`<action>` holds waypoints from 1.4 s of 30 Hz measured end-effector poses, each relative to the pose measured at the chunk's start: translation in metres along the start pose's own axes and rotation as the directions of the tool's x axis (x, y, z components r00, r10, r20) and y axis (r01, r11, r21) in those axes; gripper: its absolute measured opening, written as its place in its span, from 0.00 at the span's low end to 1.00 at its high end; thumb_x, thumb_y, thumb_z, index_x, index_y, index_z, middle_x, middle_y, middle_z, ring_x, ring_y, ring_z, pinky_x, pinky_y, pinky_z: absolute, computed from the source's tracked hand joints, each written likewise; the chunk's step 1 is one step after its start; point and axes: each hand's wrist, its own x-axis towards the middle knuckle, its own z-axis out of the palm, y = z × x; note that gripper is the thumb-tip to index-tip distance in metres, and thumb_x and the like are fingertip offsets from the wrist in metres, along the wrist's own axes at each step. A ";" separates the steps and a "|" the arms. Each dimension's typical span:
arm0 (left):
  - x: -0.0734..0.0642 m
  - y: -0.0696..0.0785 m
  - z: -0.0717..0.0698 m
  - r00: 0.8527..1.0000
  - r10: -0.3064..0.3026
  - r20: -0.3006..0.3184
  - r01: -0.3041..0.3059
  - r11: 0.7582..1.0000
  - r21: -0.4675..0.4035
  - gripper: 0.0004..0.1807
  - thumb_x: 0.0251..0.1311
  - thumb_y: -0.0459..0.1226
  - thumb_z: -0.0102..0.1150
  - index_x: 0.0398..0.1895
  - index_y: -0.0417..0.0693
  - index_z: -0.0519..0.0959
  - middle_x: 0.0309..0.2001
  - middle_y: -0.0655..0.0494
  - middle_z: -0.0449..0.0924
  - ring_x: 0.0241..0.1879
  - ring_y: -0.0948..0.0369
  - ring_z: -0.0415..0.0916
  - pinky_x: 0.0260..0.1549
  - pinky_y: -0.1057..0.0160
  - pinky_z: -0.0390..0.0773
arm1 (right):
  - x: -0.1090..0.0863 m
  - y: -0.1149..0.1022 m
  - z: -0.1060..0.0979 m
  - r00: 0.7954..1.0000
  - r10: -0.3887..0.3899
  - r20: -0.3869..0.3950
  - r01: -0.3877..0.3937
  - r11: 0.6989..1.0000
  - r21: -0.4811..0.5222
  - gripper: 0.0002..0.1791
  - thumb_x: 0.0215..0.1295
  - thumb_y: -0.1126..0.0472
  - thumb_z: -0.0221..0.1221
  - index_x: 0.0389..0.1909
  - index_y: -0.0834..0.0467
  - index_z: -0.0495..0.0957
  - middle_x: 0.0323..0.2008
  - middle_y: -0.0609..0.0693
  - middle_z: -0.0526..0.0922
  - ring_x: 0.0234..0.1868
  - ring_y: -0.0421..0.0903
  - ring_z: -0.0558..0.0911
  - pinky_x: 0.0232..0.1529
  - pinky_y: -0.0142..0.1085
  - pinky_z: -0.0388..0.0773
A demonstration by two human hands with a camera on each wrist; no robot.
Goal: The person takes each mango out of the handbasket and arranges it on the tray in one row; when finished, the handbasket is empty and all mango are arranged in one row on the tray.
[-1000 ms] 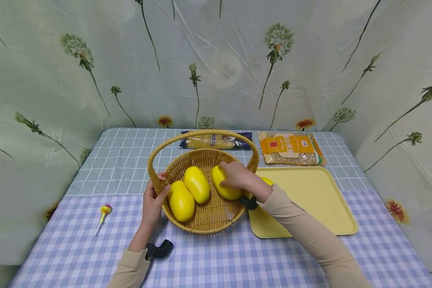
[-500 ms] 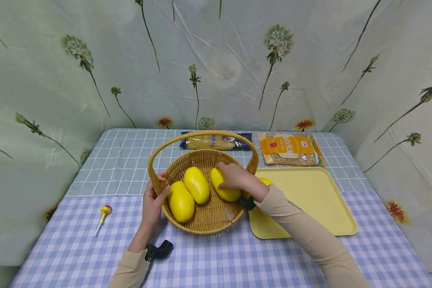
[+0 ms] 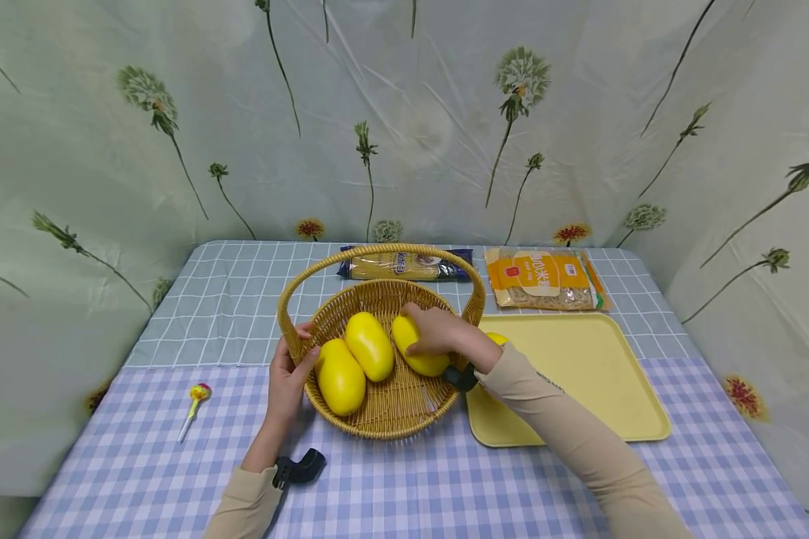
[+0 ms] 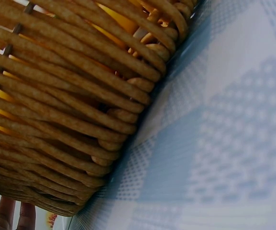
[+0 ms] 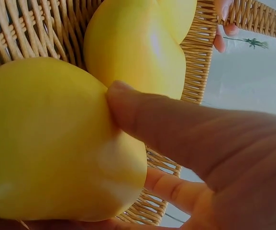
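Text readings, head view: on the orange bag [image 3: 539, 281], far right, I see large pale Chinese characters on the front; one I take as 米, the others I cannot settle. The red badge [image 3: 511, 271] left of them and the small white panel [image 3: 571, 269] right of them carry marks too small for me to read. On the dark-blue-ended packet [image 3: 404, 266], far middle, a short brand word in Latin letters, perhaps starting with K. Dark lettering on my right sleeve [image 3: 580, 449]: illegible.
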 end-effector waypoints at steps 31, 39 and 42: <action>0.000 0.003 0.002 1.000 0.003 -0.001 -0.003 0.999 -0.040 0.12 0.64 0.22 0.48 0.48 0.25 0.62 0.61 0.36 0.64 0.61 0.54 0.62 0.57 0.67 0.61 | -0.006 -0.001 -0.002 0.995 -0.036 -0.093 0.047 0.991 0.124 0.35 0.54 0.56 0.68 0.61 0.55 0.63 0.48 0.58 0.72 0.44 0.51 0.72 0.41 0.45 0.72; 0.000 0.013 0.005 1.000 -0.027 -0.011 0.027 0.999 -0.021 0.12 0.63 0.19 0.46 0.48 0.23 0.61 0.61 0.33 0.63 0.61 0.51 0.61 0.57 0.68 0.60 | -0.019 -0.004 -0.007 0.977 -0.120 -0.177 0.145 0.981 0.131 0.36 0.53 0.55 0.68 0.61 0.57 0.63 0.46 0.56 0.76 0.42 0.49 0.74 0.40 0.42 0.72; 0.001 0.005 0.002 1.000 -0.015 -0.011 0.015 0.999 -0.030 0.12 0.64 0.20 0.48 0.48 0.25 0.62 0.61 0.36 0.64 0.61 0.54 0.61 0.57 0.68 0.60 | -0.025 -0.004 -0.007 0.966 -0.157 -0.207 0.188 0.972 0.138 0.37 0.54 0.55 0.68 0.62 0.58 0.62 0.47 0.55 0.77 0.40 0.48 0.76 0.39 0.41 0.73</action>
